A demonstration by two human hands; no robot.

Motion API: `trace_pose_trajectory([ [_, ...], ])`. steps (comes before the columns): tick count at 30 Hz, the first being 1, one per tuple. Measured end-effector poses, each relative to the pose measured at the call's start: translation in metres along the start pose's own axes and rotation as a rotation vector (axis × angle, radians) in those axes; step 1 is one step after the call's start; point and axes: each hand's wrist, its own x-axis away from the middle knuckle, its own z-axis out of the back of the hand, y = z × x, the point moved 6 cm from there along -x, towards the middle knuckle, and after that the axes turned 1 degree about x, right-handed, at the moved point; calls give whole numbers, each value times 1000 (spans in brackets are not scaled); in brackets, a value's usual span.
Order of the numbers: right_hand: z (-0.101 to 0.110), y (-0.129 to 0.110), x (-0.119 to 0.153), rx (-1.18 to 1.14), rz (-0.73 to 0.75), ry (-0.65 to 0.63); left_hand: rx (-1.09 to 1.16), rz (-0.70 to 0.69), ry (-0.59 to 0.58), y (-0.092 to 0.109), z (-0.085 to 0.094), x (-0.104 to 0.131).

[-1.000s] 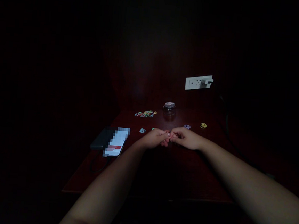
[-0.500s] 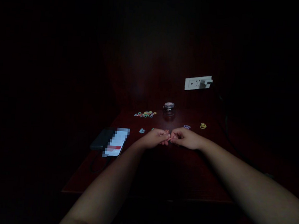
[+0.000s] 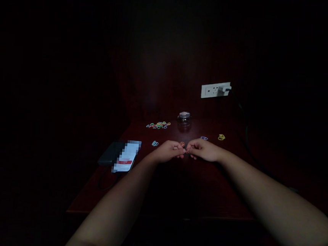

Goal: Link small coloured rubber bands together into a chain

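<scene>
Over the dark red table (image 3: 200,195), my left hand (image 3: 173,151) and my right hand (image 3: 203,149) meet at their fingertips. Both are closed in a pinch around something very small, too small and dim to make out. Just behind the fingertips lies a small orange ring cluster (image 3: 182,144). Purple rings (image 3: 204,138) lie behind my right hand, partly hidden by it. A yellow ring cluster (image 3: 221,137) is farther right. Light blue rings (image 3: 155,143) lie to the left of my left hand.
A mixed pile of coloured rings (image 3: 159,125) lies at the back left, beside a clear lidded jar (image 3: 184,117). A phone (image 3: 128,156) and a dark box (image 3: 111,153) with a cable sit left. A wall socket (image 3: 215,90) holds a plug and cable.
My hands remain together at the fingertips, with a slight shift of the fingers. The orange piece seen between them is now barely visible. The whole view has shifted slightly.
</scene>
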Motion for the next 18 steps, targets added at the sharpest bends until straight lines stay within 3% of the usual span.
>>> trace_pose_trajectory([
  [9,4,3,2,74,-20,-11,-38,25,-48,0,0,1],
  [18,6,11,1,-27,-28,-37,-104,10,-108,5,-2,5],
])
